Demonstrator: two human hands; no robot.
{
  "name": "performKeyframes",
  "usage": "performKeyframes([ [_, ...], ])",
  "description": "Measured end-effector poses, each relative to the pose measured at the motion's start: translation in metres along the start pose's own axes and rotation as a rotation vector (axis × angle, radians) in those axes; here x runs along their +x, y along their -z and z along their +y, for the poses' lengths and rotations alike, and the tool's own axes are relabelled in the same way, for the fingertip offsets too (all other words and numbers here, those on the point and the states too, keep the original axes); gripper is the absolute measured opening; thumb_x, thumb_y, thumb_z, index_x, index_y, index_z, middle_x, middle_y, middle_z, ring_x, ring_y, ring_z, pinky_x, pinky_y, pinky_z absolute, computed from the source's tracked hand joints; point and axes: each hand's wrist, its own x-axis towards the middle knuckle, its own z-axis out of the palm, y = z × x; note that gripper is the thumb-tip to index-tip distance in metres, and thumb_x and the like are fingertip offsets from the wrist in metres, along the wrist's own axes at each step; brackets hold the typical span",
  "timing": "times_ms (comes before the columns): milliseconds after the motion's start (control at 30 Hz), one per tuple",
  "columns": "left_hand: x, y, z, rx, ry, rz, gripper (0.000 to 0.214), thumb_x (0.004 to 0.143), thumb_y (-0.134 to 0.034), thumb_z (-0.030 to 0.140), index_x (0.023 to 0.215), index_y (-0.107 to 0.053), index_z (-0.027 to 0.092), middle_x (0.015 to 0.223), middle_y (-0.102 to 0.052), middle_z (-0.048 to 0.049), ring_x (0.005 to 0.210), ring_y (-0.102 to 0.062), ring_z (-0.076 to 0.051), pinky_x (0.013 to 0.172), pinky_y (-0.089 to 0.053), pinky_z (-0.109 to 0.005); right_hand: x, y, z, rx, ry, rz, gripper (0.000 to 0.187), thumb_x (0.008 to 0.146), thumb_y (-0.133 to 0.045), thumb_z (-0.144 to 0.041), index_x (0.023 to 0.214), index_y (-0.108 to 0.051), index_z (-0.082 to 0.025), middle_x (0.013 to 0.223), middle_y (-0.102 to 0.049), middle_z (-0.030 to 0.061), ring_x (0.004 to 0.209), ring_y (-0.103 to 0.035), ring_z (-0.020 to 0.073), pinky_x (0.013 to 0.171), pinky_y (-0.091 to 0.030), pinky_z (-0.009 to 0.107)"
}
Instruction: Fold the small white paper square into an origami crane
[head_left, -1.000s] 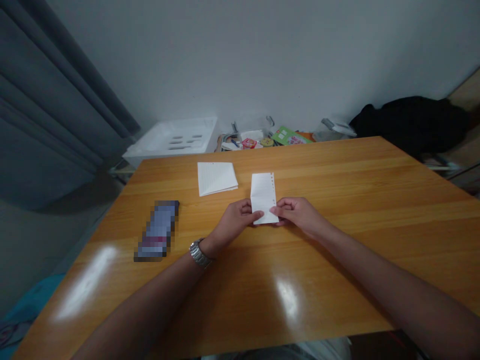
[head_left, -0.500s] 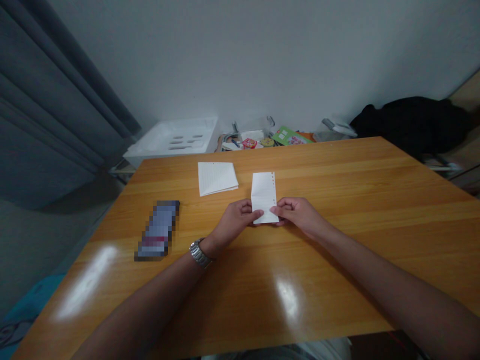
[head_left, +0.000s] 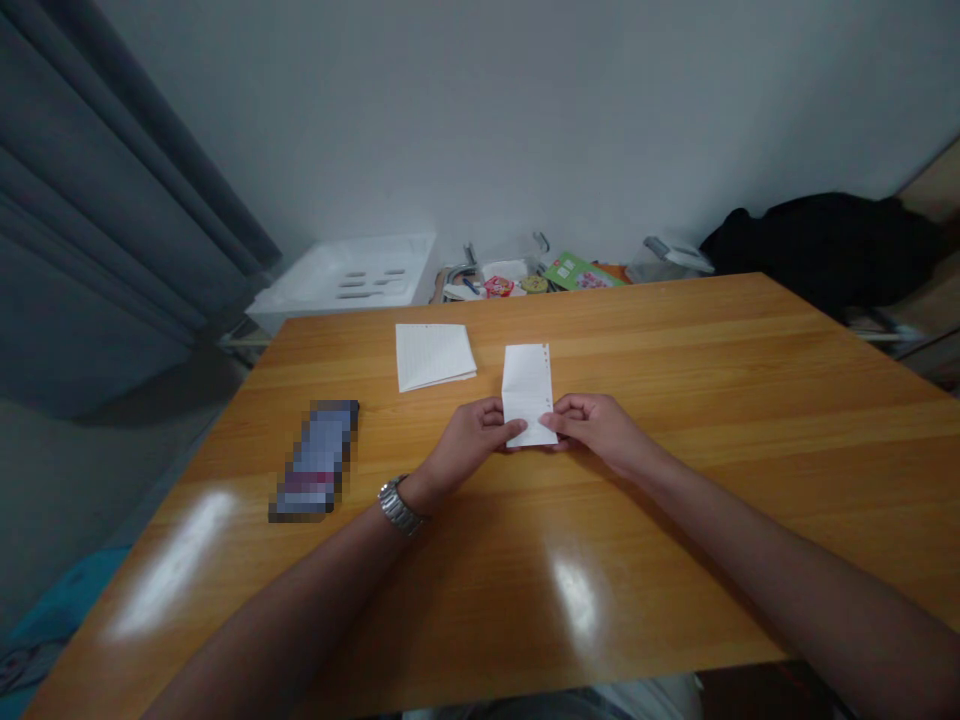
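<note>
Between my two hands is a small white sheet of paper (head_left: 528, 385), creased across, with punched holes along its right edge. My left hand (head_left: 480, 432) pinches its lower left corner, thumb on top and fingers underneath. At the lower right corner my right hand (head_left: 589, 422) grips it the same way. Farther back and to the left, a folded stack of lined paper (head_left: 435, 355) lies flat on the wooden table (head_left: 675, 380), apart from both hands.
A phone (head_left: 315, 460), blurred out, lies left of my left hand. Past the far edge stand a white foam tray (head_left: 375, 270), a green booklet (head_left: 577, 272) and assorted small items. Black cloth (head_left: 817, 245) is heaped at the back right; a grey curtain (head_left: 97, 200) hangs at left.
</note>
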Motion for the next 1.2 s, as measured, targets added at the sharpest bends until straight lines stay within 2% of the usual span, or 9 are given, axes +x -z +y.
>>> performKeyframes([
  [233, -0.0001, 0.0004, 0.0000, -0.010, 0.000, 0.004, 0.037, 0.078, -0.080, 0.037, 0.102, -0.068, 0.012, 0.098, -0.075, -0.0115, 0.081, -0.071, -0.018, 0.070, -0.059, -0.026, -0.0004, -0.0002, -0.0002, -0.024, 0.004, 0.008, 0.039, 0.072, -0.082, -0.050, 0.080, -0.069, -0.015, 0.074, -0.073, 0.0039, 0.063, -0.068, 0.0136, 0.064, -0.058, 0.027],
  [467, -0.0020, 0.0002, 0.0023, -0.047, 0.042, 0.023, 0.039, 0.079, -0.080, 0.042, 0.101, -0.068, 0.012, 0.102, -0.074, -0.0110, 0.090, -0.071, -0.020, 0.079, -0.062, -0.031, 0.0008, -0.0001, 0.0006, -0.007, 0.014, 0.038, 0.036, 0.072, -0.082, -0.049, 0.078, -0.069, -0.016, 0.073, -0.072, 0.0032, 0.064, -0.067, 0.0139, 0.066, -0.059, 0.028],
  [800, -0.0022, 0.0003, 0.0018, -0.072, 0.043, 0.045, 0.038, 0.078, -0.081, 0.041, 0.098, -0.069, 0.011, 0.102, -0.075, -0.0106, 0.087, -0.072, -0.017, 0.077, -0.062, -0.027, -0.0004, -0.0021, -0.0022, -0.006, 0.010, 0.057, 0.037, 0.070, -0.083, -0.050, 0.077, -0.070, -0.015, 0.073, -0.072, 0.0038, 0.063, -0.067, 0.0137, 0.066, -0.060, 0.028],
  [1000, -0.0046, 0.0022, 0.0014, -0.073, 0.057, 0.027, 0.039, 0.082, -0.077, 0.045, 0.098, -0.068, 0.011, 0.092, -0.076, -0.0117, 0.081, -0.074, -0.018, 0.077, -0.061, -0.027, 0.0005, -0.0016, -0.0055, -0.009, 0.056, 0.129, 0.038, 0.069, -0.083, -0.052, 0.072, -0.068, -0.017, 0.070, -0.071, 0.0026, 0.062, -0.066, 0.0140, 0.063, -0.057, 0.027],
  [1200, -0.0035, 0.0042, -0.0019, -0.077, 0.047, 0.058, 0.035, 0.083, -0.077, 0.045, 0.091, -0.067, 0.012, 0.084, -0.077, -0.0102, 0.076, -0.074, -0.016, 0.072, -0.060, -0.023, 0.0010, -0.0009, -0.0055, -0.019, 0.070, 0.128, 0.037, 0.070, -0.082, -0.051, 0.074, -0.069, -0.017, 0.070, -0.071, 0.0023, 0.061, -0.065, 0.0138, 0.062, -0.056, 0.027],
])
